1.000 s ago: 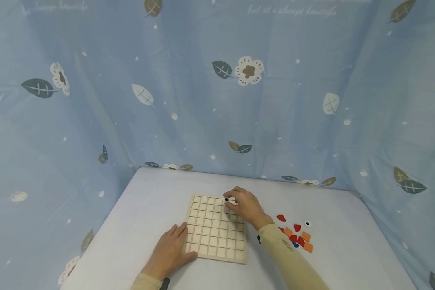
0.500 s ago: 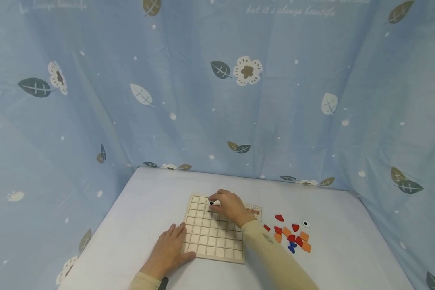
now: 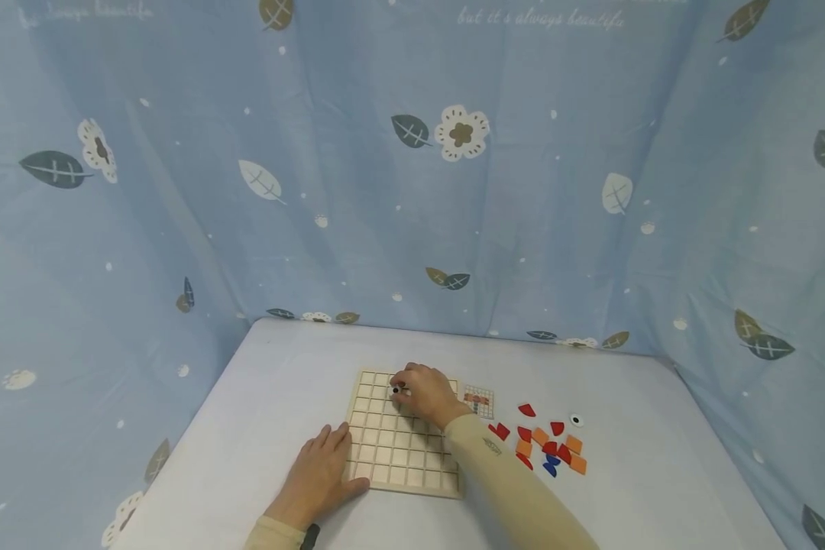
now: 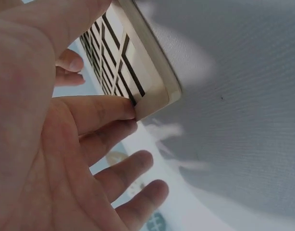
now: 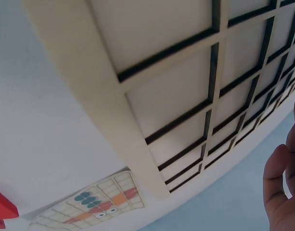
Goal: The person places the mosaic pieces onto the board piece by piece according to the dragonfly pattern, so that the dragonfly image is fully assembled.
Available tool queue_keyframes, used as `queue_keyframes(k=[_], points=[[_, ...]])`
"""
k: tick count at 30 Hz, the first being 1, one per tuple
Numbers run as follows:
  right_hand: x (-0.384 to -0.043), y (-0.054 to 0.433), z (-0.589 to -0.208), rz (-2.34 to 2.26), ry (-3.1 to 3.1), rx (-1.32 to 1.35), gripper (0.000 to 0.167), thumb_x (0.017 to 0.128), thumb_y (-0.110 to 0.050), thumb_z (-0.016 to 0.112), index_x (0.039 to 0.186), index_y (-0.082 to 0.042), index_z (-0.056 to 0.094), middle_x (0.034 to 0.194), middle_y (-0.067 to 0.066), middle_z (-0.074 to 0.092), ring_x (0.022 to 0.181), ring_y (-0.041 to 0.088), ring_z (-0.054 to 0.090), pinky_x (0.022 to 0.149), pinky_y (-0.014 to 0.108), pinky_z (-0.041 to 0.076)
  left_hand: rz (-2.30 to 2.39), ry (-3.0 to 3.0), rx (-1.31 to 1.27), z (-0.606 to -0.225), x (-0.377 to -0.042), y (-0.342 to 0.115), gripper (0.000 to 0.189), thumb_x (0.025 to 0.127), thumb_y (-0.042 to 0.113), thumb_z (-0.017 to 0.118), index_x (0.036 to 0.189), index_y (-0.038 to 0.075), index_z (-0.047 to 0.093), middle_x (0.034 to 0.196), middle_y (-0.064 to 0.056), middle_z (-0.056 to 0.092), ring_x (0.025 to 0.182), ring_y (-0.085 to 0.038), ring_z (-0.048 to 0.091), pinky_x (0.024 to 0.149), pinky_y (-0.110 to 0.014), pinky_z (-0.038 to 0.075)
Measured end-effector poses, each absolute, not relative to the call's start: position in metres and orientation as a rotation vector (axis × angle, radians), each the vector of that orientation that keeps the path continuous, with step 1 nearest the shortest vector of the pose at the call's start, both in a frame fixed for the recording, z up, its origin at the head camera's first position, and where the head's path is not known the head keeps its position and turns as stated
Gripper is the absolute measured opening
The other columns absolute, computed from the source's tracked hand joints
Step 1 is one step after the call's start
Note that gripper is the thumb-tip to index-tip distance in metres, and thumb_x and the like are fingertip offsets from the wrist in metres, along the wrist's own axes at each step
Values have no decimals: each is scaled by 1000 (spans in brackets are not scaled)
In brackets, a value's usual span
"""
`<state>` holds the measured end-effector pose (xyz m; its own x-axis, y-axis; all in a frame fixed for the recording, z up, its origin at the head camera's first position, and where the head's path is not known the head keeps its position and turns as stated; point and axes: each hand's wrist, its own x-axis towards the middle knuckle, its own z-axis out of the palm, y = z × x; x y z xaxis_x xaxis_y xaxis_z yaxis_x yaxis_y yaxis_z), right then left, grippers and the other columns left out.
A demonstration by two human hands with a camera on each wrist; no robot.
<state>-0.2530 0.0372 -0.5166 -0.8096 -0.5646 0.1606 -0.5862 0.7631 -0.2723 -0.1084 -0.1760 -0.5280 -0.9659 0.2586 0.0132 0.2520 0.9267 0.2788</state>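
A pale wooden grid board (image 3: 406,460) lies on the white table. My right hand (image 3: 428,393) is over its far rows, pinching a white tile with a black dot (image 3: 396,390) between thumb and fingers. In the right wrist view only part of the right hand (image 5: 284,178) shows at the edge, and the tile is out of sight. My left hand (image 3: 316,472) rests at the board's near left corner, its fingers fairly straight. In the left wrist view the fingertips (image 4: 126,109) touch the board's frame (image 4: 157,96).
A small printed pattern card (image 3: 479,400) lies against the board's right side. Further right are scattered red pieces (image 3: 527,410), orange squares (image 3: 577,464), blue pieces (image 3: 551,465) and another black-dotted white tile (image 3: 576,420). A blue patterned curtain (image 3: 357,191) stands around the table.
My right hand has moved left across the board's far rows with the dotted tile, then slightly nearer me. The pattern card has come into view. My left hand stays at the corner.
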Motion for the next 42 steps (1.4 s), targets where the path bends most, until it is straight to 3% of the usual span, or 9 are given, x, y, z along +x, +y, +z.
queue_keyframes(k=[42], points=[[-257, 23, -528, 442, -2942, 856, 18, 94, -30, 74, 109, -20, 78, 91, -8, 64, 78, 6, 61, 72, 25, 57, 457, 3061, 405, -527, -109, -176, 89, 83, 52, 79, 137, -14, 53, 147, -25, 49, 133, -48, 47, 108, -60, 41]])
